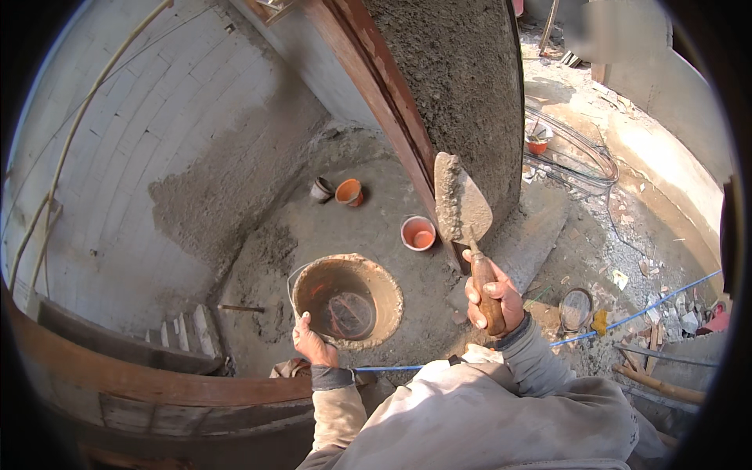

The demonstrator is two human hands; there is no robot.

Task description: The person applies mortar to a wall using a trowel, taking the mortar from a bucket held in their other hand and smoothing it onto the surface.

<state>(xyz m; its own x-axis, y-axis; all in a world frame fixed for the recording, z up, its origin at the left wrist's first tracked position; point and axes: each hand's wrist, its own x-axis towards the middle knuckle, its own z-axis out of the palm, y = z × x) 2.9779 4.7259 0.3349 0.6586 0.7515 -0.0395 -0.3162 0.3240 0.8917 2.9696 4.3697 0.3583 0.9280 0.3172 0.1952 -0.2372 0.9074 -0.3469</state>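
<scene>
My right hand [495,296] is wrapped round the wooden handle of a pointed trowel [472,205]. Its blade points away from me, with a strip of wet mortar along the left edge. My left hand [315,342] grips the near left rim of a mortar-crusted bucket [388,301], thumb up by the wire handle. The bucket tilts toward me, and its inside shows a coated wall and a round bottom with little in it. Past the trowel blade stands a rough, freshly plastered wall face [462,86] beside a reddish-brown wooden frame [392,102].
On the grey floor beyond the bucket stand an orange-red pail [418,233], a small orange pail [349,193] and a dark pail [321,189]. A block wall [149,133], partly plastered, rises at left. To the right lie coiled cables [583,157], a blue hose [650,308] and rubble.
</scene>
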